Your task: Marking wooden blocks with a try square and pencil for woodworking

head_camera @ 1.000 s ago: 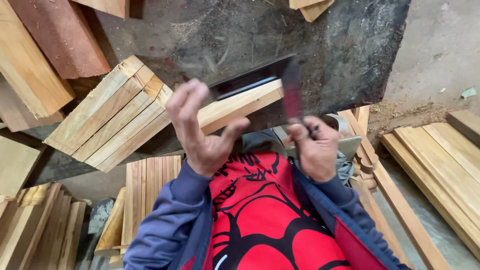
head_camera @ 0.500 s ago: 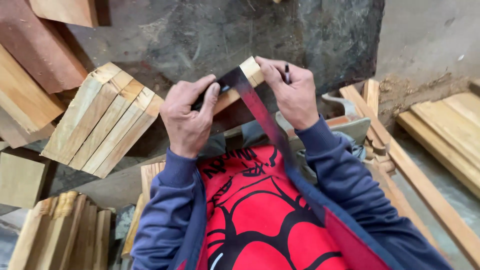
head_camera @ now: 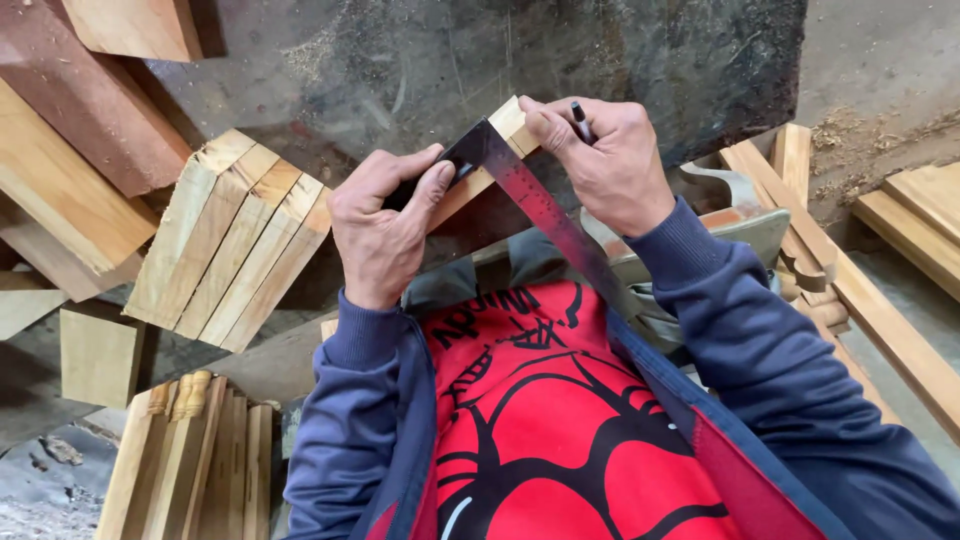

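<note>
The left hand (head_camera: 385, 235) covers the try square (head_camera: 520, 185) handle, fingers pressed around it. The right hand (head_camera: 605, 165) hides the wooden strip (head_camera: 505, 125) end, fingers pinching a pen (head_camera: 578, 115).

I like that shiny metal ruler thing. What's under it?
Under the try square lies a wooden piece, held by the left hand and right hand. The hands cover most of the wood.

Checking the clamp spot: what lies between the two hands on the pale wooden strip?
In the head view, the metal try square's corner sits between left hand and right hand.
</note>
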